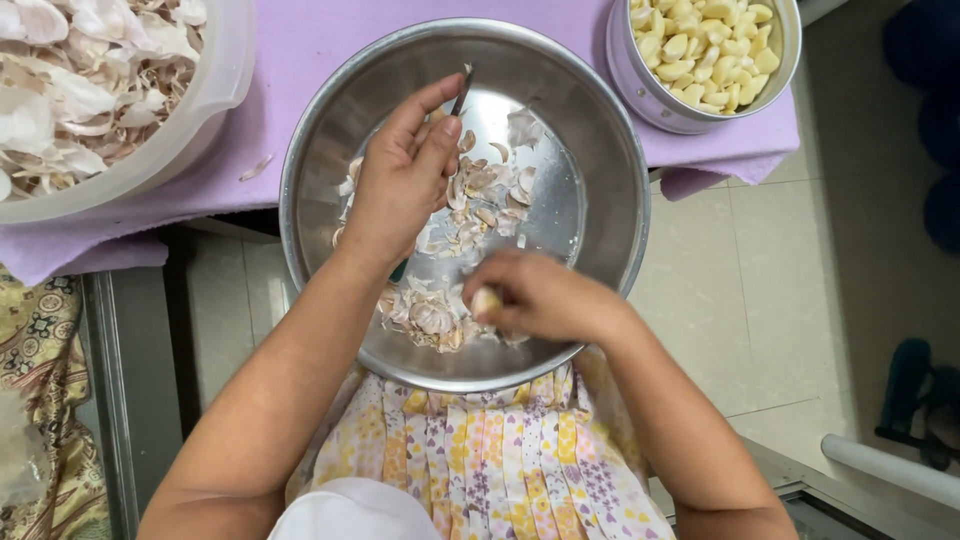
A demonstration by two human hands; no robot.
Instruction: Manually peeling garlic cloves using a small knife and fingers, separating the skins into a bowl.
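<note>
A wide steel basin (600, 150) rests on my lap and against the table edge, with several papery garlic skins (480, 200) scattered inside. My left hand (400, 175) is over the basin's middle and grips a small knife (462, 92) whose blade points up and away. My right hand (545, 298) is lower, near the basin's near rim, with its fingers closed on a pale garlic clove (487, 302). The two hands are apart.
A white plastic tub (215, 90) full of garlic skins stands at the top left on a purple cloth (300, 40). A steel bowl (640, 90) of peeled garlic cloves sits at the top right. Tiled floor lies to the right; my patterned apron (500, 460) below.
</note>
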